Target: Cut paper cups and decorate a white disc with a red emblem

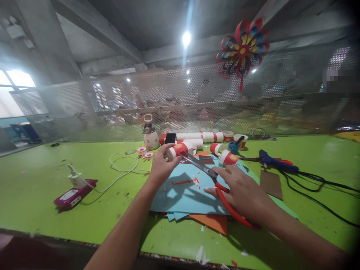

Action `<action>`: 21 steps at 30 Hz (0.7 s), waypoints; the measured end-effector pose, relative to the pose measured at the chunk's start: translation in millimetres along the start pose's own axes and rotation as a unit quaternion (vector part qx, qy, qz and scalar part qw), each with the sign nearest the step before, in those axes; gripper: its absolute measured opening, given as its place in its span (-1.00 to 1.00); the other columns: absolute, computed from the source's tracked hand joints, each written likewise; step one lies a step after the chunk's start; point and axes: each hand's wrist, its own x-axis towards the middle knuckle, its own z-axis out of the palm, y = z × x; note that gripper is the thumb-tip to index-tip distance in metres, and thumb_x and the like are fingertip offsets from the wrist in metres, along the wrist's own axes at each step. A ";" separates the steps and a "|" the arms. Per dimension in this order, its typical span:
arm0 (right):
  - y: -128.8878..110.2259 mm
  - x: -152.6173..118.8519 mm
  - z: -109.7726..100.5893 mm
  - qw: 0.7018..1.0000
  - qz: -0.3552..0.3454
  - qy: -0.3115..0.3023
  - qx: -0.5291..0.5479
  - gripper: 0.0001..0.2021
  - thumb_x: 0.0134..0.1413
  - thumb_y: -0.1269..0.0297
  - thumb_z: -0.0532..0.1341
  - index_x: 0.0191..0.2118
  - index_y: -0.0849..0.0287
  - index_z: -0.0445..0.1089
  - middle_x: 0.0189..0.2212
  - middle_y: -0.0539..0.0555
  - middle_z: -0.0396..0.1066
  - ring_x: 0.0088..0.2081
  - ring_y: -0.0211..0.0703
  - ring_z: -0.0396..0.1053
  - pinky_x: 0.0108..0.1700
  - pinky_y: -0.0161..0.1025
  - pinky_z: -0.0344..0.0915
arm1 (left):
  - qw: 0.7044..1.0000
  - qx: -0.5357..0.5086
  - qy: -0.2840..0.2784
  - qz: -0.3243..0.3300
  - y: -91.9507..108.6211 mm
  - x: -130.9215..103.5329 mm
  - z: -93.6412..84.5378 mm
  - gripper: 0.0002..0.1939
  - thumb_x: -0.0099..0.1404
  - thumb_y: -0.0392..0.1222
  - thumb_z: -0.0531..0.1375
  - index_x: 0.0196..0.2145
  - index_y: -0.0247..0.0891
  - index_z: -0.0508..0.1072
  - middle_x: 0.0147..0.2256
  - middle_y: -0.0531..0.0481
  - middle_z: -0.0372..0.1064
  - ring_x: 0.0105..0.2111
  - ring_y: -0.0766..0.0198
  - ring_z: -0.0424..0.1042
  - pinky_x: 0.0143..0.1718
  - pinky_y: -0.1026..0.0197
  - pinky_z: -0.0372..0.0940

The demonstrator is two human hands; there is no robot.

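My left hand is wrapped round a red and white paper cup, which lies on its side in the air over the blue paper. In my right hand are scissors with red handles. Their blades point left and reach the cup's side. Beneath them, a thin orange-red strip and small scraps lie on the blue sheet. Another cut cup rests just beyond my right hand.
Stacked cups, a phone and a white bottle stand at the back. A blue glue gun with black cables lies right. A purple power strip with a white cable sits left. Orange paper sticks out in front.
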 end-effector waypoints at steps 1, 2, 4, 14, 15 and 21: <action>-0.2 0.0 -0.1 1.000 -0.006 0.000 0.001 -0.54 0.22 -0.02 0.10 0.03 0.27 0.35 -0.28 0.23 0.35 -0.23 0.10 0.35 -0.24 -0.04 0.34 | 1.000 -0.006 -0.005 -0.002 -0.1 0.1 0.3 -0.54 0.03 -0.20 0.33 -0.07 -0.24 0.41 -0.21 -0.09 0.48 -0.31 0.22 0.48 -0.28 0.18 0.41; -0.2 0.1 -0.2 1.000 -0.013 0.001 0.002 -0.53 0.22 -0.01 0.10 0.04 0.28 0.34 -0.29 0.22 0.34 -0.24 0.09 0.35 -0.24 -0.06 0.35 | 1.000 -0.012 -0.009 -0.005 -0.2 0.1 0.5 -0.51 0.04 -0.20 0.33 -0.03 -0.24 0.40 -0.18 -0.11 0.48 -0.29 0.21 0.49 -0.25 0.16 0.41; 0.4 0.4 -1.0 1.000 -0.023 0.005 -0.001 -0.52 0.21 -0.01 0.13 0.04 0.30 0.34 -0.30 0.22 0.33 -0.24 0.09 0.34 -0.23 -0.05 0.34 | 1.000 -0.021 -0.015 -0.009 -0.6 0.2 0.6 -0.43 0.05 -0.20 0.32 0.05 -0.26 0.35 -0.14 -0.14 0.48 -0.23 0.18 0.51 -0.19 0.13 0.41; 12.7 3.4 -6.6 0.996 -0.061 0.036 -0.053 -0.53 0.15 0.03 0.21 0.06 0.25 0.37 -0.28 0.24 0.27 -0.27 0.09 0.27 -0.25 -0.07 0.29 | 0.998 -0.056 -0.036 -0.019 -2.9 -1.6 5.4 -0.49 -0.01 -0.30 0.31 -0.05 -0.31 0.41 -0.17 -0.15 0.54 -0.17 0.12 0.53 -0.15 0.10 0.42; 13.0 3.4 -6.3 0.996 -0.063 0.037 -0.056 -0.54 0.15 0.03 0.21 0.05 0.25 0.37 -0.28 0.24 0.27 -0.28 0.08 0.26 -0.27 -0.09 0.28 | 0.998 -0.056 -0.037 -0.019 -3.4 -2.2 6.2 -0.49 -0.01 -0.30 0.31 -0.05 -0.31 0.41 -0.18 -0.15 0.54 -0.19 0.12 0.53 -0.16 0.10 0.42; 14.2 3.5 -3.9 0.994 -0.066 0.041 -0.072 -0.63 0.14 0.32 0.17 0.08 0.22 0.35 -0.31 0.22 0.29 -0.32 0.04 0.26 -0.32 -0.17 0.21 | 0.999 -0.043 -0.021 -0.026 -3.7 -6.6 10.0 -0.47 -0.01 -0.30 0.31 -0.03 -0.30 0.40 -0.27 -0.08 0.54 -0.29 0.18 0.53 -0.20 0.11 0.42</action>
